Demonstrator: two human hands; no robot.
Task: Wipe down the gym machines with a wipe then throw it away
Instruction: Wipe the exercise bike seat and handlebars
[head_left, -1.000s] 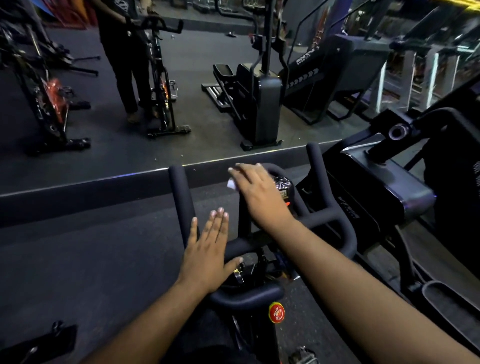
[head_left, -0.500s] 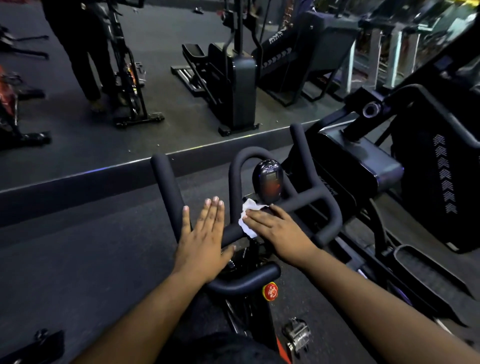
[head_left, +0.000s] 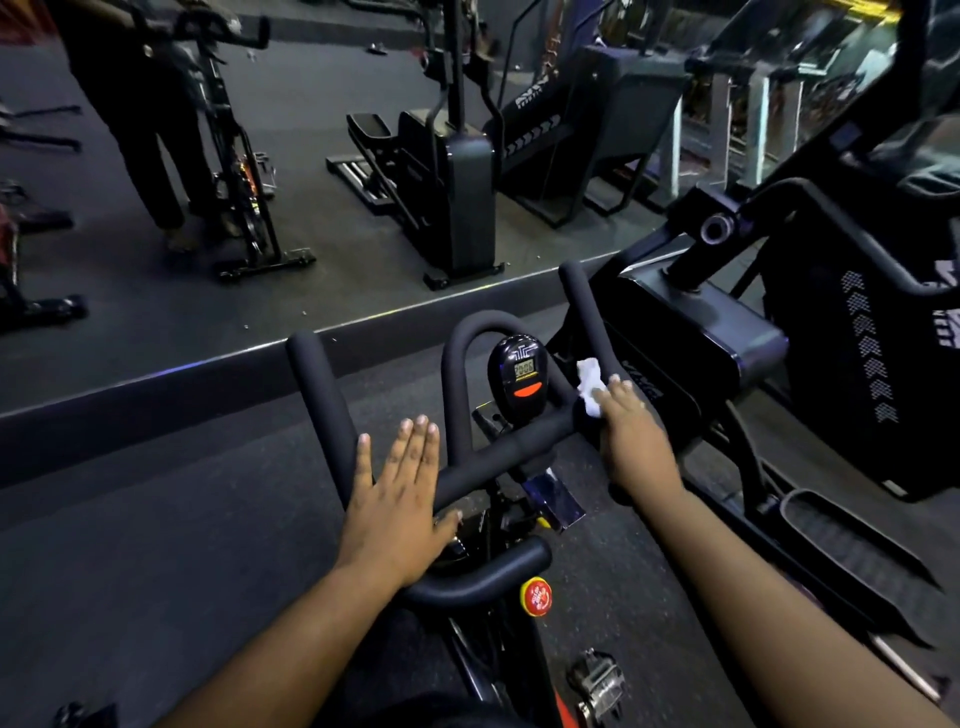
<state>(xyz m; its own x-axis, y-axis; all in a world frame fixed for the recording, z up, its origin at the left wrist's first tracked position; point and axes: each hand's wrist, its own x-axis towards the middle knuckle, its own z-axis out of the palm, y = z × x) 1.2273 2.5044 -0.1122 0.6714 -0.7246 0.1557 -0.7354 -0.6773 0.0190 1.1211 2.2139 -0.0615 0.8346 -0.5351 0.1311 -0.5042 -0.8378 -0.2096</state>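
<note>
**Wiping the right bend of the bars**

The wipe (head_left: 588, 387) is pressed under the fingertips of the right hand (head_left: 636, 441), on the bars (head_left: 498, 453) where the crossbar bends up into the right horn. Part of the white wipe sticks out ahead of the fingers; the rest is covered. The right fingers are held close together and laid flat over the wipe, and the thumb is hidden beneath the bar, so it cannot be told whether the wipe is also pinched from below. The left hand (head_left: 400, 499) is laid open on the left part of the crossbar, fingers straight and slightly spread, thumb out to the side; nothing is held in it, and the bike appears to be steadied by it.

For the step to be done well, the wipe should probably be wrapped around the bar rather than only rubbed along the top, since the underside is gripped by riders too. Steady pressure is likely needed so that the wipe is dragged along and not bunched up (much of it is already crumpled). The right horn, the centre loop and the console (head_left: 521, 370) just beside it look worth covering next, with a light touch on the console's screen. The left side is best wiped once the bracing hand is lifted. No bin is seen, so disposal is judged to lie well ahead.
</note>
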